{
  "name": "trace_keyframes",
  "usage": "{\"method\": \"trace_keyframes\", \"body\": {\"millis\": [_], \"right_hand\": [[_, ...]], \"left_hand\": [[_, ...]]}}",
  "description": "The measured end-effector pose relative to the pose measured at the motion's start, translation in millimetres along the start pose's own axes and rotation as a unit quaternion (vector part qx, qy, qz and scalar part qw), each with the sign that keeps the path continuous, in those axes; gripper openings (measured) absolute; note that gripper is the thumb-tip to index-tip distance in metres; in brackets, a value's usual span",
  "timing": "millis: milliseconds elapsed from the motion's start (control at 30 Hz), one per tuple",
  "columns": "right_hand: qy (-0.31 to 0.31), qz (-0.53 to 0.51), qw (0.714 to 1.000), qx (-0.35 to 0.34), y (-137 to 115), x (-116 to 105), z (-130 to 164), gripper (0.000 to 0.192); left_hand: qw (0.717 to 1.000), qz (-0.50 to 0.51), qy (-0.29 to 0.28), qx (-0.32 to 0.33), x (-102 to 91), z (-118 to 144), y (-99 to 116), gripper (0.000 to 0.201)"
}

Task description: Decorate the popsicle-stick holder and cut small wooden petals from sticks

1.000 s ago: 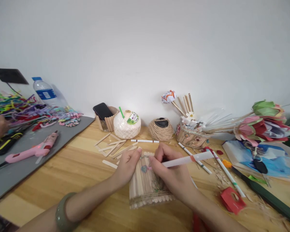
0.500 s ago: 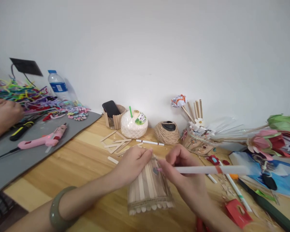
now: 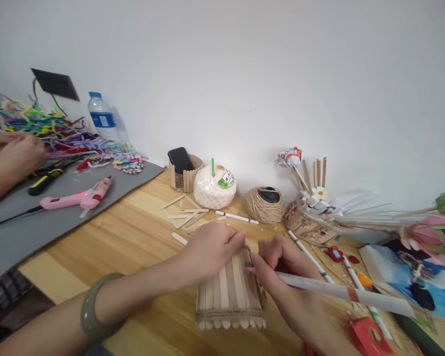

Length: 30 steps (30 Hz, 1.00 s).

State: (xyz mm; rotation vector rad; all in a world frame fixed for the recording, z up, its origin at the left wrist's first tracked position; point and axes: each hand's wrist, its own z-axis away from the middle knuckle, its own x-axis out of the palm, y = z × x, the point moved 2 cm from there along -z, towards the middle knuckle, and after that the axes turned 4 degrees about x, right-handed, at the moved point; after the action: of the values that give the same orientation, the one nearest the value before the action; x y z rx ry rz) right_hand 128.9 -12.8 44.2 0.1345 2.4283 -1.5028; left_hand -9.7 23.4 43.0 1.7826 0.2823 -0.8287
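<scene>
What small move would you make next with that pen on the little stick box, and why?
Probably a short stroke with the pen while keeping the box steady. The right hand has the pink tip against the stick box near its top edge, and the left hand grips that same end, so the box looks braced for drawing.

My left hand (image 3: 211, 249) hides the stick box's (image 3: 230, 291) far end; beside it, the red cutout (image 3: 371, 338) is cropped.
</scene>
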Motion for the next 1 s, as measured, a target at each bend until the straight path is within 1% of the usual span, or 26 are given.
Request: {"method": "trace_keyframes", "body": {"millis": [167,367,533,633,733,833,1000], "right_hand": [[-0.009,0.034,0.999,-0.017,2,0,3,0.031],[-0.003,0.018,0.999,-0.034,0,-1,4,0.032],[-0.014,0.069,0.996,-0.053,-3,0,4,0.031],[-0.009,0.075,0.995,-0.061,-2,-1,3,0.033],[-0.015,0.081,0.994,-0.07,-3,-1,3,0.032],[-0.01,0.11,0.989,-0.101,-8,-2,4,0.033],[0.007,0.126,0.975,-0.185,-13,-3,9,0.034]], "left_hand": [[1.0,-0.005,-0.003,0.002,0.7,0,-2,0.043],[1.0,0.004,0.004,-0.006,1.0,0,-2,0.042],[1.0,0.006,0.01,-0.005,1.5,0,-3,0.043],[1.0,0.011,0.019,-0.005,1.8,0,-4,0.043],[1.0,0.011,0.015,-0.009,2.0,0,-4,0.043],[1.0,0.005,0.015,-0.006,1.5,0,-3,0.044],[1.0,0.009,0.023,0.011,1.1,0,-2,0.045]]}}
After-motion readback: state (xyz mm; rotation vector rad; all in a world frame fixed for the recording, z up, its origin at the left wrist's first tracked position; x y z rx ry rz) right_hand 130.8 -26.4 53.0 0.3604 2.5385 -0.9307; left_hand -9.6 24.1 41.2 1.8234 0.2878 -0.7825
